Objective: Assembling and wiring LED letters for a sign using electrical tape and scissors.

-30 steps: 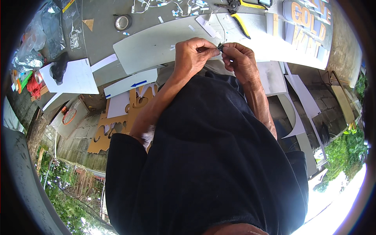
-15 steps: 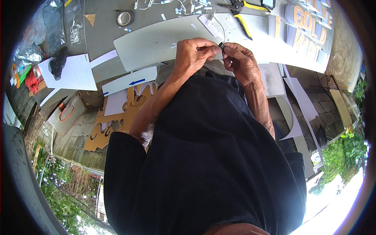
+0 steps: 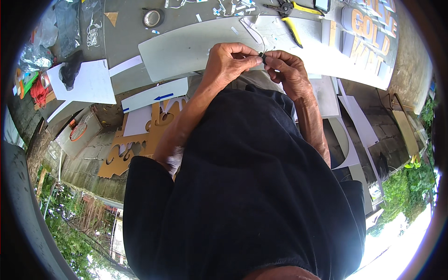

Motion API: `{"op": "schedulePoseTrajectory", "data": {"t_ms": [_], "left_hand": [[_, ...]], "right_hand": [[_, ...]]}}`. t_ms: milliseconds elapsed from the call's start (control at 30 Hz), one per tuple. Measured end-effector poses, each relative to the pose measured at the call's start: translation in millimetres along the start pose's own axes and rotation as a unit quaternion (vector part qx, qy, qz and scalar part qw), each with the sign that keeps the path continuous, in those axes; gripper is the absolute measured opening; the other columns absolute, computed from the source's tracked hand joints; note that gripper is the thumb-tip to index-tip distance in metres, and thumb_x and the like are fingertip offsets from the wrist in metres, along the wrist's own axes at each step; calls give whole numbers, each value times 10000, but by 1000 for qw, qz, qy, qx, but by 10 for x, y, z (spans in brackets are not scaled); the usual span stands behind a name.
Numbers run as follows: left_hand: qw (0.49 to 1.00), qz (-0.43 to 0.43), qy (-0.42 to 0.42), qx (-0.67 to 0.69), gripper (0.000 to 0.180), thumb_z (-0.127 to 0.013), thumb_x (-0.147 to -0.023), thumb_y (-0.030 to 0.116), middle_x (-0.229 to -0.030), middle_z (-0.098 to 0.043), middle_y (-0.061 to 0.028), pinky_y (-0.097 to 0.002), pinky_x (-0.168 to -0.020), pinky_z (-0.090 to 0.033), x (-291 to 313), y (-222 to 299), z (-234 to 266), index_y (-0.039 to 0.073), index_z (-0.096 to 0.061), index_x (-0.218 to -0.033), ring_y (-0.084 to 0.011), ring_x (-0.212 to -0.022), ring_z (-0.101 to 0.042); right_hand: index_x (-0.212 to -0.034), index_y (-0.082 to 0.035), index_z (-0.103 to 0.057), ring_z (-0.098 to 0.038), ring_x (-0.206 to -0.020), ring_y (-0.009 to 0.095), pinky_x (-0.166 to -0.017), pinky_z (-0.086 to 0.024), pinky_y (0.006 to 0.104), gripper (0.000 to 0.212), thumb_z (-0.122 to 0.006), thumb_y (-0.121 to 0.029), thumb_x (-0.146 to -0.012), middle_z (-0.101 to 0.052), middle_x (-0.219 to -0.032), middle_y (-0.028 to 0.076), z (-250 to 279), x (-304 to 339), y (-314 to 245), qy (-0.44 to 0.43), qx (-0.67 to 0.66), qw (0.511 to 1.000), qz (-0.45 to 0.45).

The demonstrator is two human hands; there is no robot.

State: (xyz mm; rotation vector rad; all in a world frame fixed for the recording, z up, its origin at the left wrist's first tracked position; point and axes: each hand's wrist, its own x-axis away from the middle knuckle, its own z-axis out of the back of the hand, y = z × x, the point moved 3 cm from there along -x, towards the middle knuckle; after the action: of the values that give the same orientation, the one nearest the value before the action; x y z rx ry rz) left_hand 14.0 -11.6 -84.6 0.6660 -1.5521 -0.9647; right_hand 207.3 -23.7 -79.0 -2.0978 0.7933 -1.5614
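Observation:
Both hands meet above the near edge of a long white panel (image 3: 186,46). Between their fingertips is a small black piece (image 3: 262,58), too small and covered to name. A thin pale wire (image 3: 264,43) runs away from it over the panel. My left hand (image 3: 230,63) pinches the piece from the left, thumb against index finger. From the other side, my right hand (image 3: 288,72) holds it with thumb and index finger, its other fingers curled. A narrow white strip (image 3: 251,31) lies on the panel just beyond the hands.
Yellow-handled wire strippers (image 3: 293,32) lie beyond my right hand, near cut-out letters (image 3: 366,35). A tape roll (image 3: 152,18) and scattered LED strip pieces (image 3: 235,8) are at the back. Left are a white sheet (image 3: 93,84) and red cord (image 3: 40,94); cut brown board (image 3: 135,142) sits below.
The fingers have shifted slightly around the small black piece, still pinched between both hands. The wire now hangs in a different curve. The whole view has moved a little.

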Motion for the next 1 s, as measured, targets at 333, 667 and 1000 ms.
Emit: {"op": "schedulePoseTrajectory", "data": {"t_ms": [333, 667, 1000], "left_hand": [[995, -25, -62, -71, 159, -831, -827, 122, -747, -699, -15, -215, -589, -474, 106, 383, 240, 2, -768, -910, -60, -666, -611], [944, -169, -49, -279, 126, -807, -813, 111, -723, -653, -22, -263, -534, -411, 285, 897, 402, 31, -761, -898, -79, -587, -519], [921, -234, -3, -312, 98, -784, -816, 49, -767, -670, -54, -277, -557, -462, 240, 1141, 529, 9, -744, -896, -103, -628, -580]], "right_hand": [[-1175, -14, -687, -567, -689, 72, -573, -431, 213, 431, -715, -384, -956, -694, -914, 41, -5, 99, -198, -79, 132, 981, 118], [-1186, -102, -711, -590, -722, 112, -658, -494, 301, 268, -664, -25, -934, -729, -938, 7, -532, -34, -919, -240, 391, 852, 253], [-1130, -63, -732, -695, -807, 156, -705, -557, 315, 241, -750, -66, -890, -748, -927, 59, -686, -100, -1211, -255, 426, 810, 313]]}}
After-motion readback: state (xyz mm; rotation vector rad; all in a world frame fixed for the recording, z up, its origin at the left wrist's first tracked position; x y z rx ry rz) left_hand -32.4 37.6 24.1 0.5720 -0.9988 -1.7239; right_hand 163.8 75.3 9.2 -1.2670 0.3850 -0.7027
